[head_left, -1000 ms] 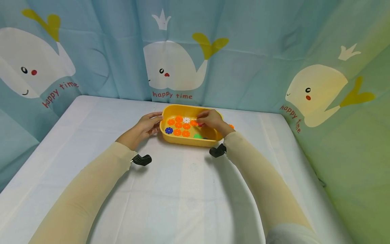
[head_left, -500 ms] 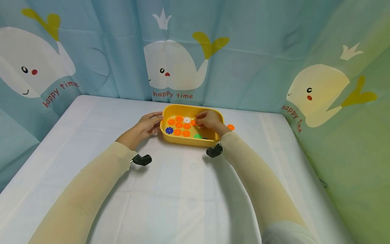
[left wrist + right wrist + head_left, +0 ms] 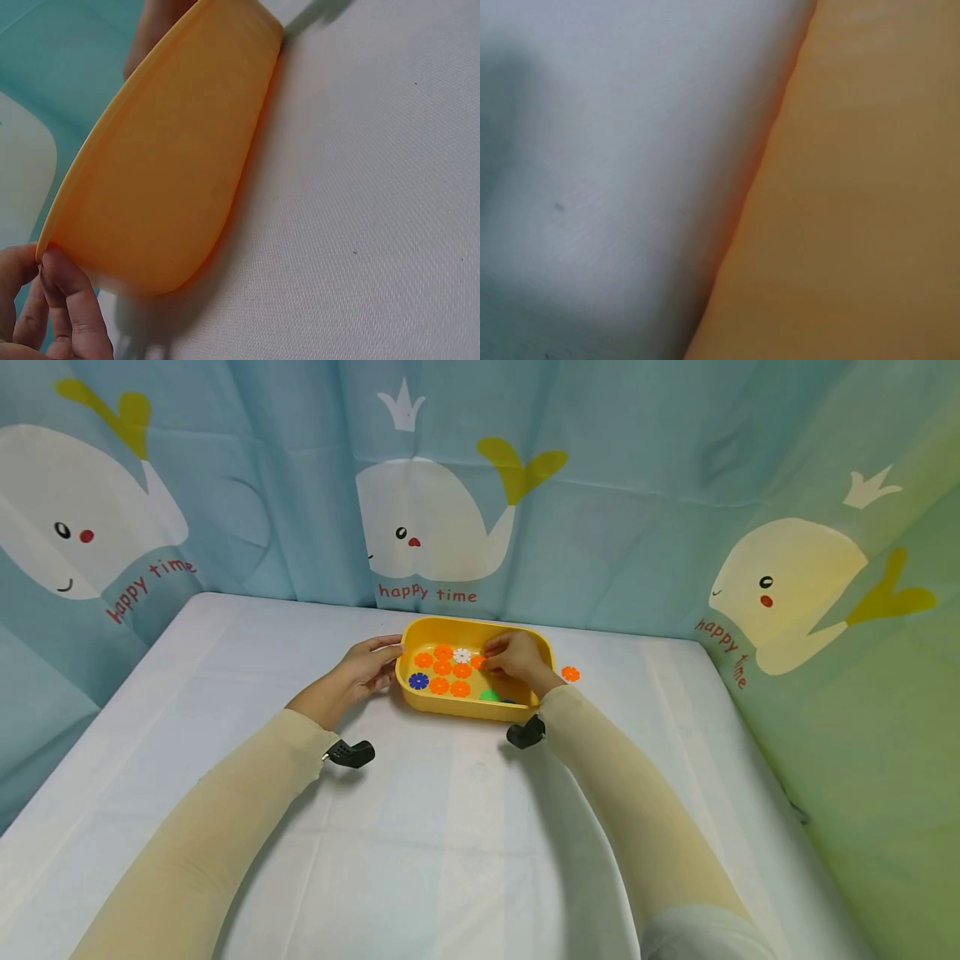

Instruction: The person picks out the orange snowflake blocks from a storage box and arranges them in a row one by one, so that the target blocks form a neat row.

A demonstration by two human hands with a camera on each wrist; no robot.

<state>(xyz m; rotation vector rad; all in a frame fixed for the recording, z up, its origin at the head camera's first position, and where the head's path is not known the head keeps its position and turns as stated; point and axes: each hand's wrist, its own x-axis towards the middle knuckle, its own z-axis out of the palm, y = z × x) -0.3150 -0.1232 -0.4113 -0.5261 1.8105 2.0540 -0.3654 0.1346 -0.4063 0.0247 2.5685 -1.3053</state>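
We'd call it partway: discs (image 3: 442, 667) lie in the yellow tray (image 3: 457, 706) on the desk (image 3: 420, 827), one orange disc (image 3: 571, 674) sits outside, left hand (image 3: 367, 665) pinches the tray, right hand (image 3: 519, 657) is inside, holding what we can't tell.

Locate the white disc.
In the head view, the white disc lies toward the far side of the yellow tray, between two orange discs, left of the right hand.
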